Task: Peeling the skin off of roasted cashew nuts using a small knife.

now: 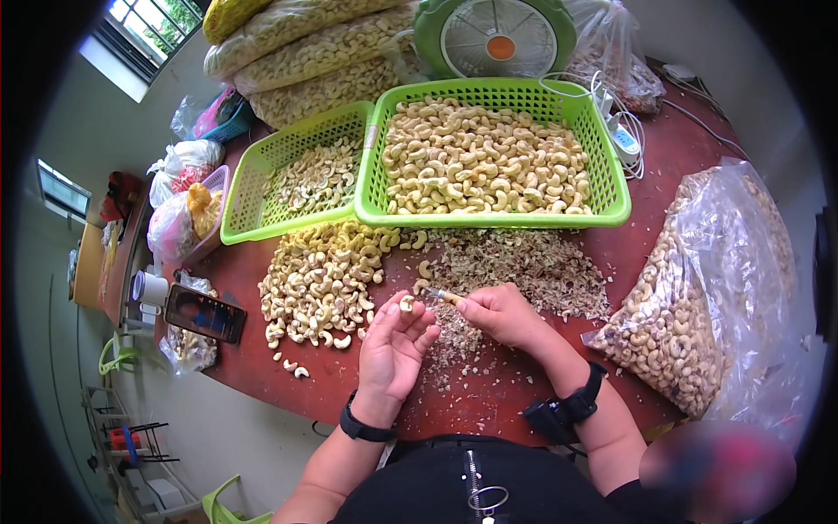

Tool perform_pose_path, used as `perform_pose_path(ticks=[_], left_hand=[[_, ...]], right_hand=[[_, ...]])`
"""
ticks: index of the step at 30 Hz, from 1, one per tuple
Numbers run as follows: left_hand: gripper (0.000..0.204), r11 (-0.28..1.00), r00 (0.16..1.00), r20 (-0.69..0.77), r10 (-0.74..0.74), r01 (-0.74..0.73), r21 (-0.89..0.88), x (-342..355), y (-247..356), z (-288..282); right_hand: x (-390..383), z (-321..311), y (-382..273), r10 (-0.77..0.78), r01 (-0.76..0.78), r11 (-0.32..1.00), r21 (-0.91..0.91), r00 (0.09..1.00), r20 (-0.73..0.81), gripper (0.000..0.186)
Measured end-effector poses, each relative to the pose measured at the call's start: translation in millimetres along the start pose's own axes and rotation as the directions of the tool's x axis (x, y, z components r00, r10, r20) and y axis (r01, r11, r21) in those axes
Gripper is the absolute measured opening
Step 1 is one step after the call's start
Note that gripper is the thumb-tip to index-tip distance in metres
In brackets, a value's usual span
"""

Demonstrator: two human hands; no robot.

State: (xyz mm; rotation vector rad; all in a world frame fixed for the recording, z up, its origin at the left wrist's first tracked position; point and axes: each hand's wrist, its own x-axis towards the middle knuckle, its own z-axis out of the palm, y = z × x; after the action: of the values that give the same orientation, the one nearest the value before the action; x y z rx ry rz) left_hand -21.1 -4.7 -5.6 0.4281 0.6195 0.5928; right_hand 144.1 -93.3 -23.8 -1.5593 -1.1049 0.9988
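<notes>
Palm up, my left hand [390,354] pinches a pale cashew nut [407,303] between thumb and fingertips. Opposite it, my right hand [502,313] is closed around the light handle of a small knife [449,297], whose short blade points left toward the nut. I cannot tell whether the blade touches it. Beyond my left hand spreads a heap of cream-coloured cashews [319,288] on the red table. Behind and beside my right hand lies a pile of brown skin flakes [532,271], with crumbs scattered under both hands.
A large green basket [622,210] full of cashews stands behind the piles, beside a smaller green basket [240,196] with broken pieces. Right is a big plastic bag of cashews [690,323]. A phone [205,313] leans at left; a green fan [497,39] and stacked sacks [323,74] stand behind.
</notes>
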Motion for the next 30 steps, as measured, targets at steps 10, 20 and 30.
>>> perform_pose_path(ticks=[10, 20, 30], left_hand=[[0.018, 0.998, 0.999, 0.009, 0.042, -0.042, 0.04, -2.3, 2.5, 7.3], [0.017, 0.998, 0.998, -0.045, 0.05, -0.048, 0.041, 0.6, 1.5, -2.6], [0.019, 0.974, 0.989, -0.011, 0.149, -0.145, 0.173, -0.3, -0.5, -1.1]], right_hand=[[-0.2, 3.0, -3.1, -0.022, 0.023, 0.999, -0.033, 1.0, 0.02, 0.04], [-2.5, 5.7, -7.3, 0.013, -0.013, 1.0, -0.007, 0.998, 0.056, 0.04], [-2.1, 7.4, -5.5, -0.003, 0.007, 0.998, -0.059, 0.998, 0.063, 0.041]])
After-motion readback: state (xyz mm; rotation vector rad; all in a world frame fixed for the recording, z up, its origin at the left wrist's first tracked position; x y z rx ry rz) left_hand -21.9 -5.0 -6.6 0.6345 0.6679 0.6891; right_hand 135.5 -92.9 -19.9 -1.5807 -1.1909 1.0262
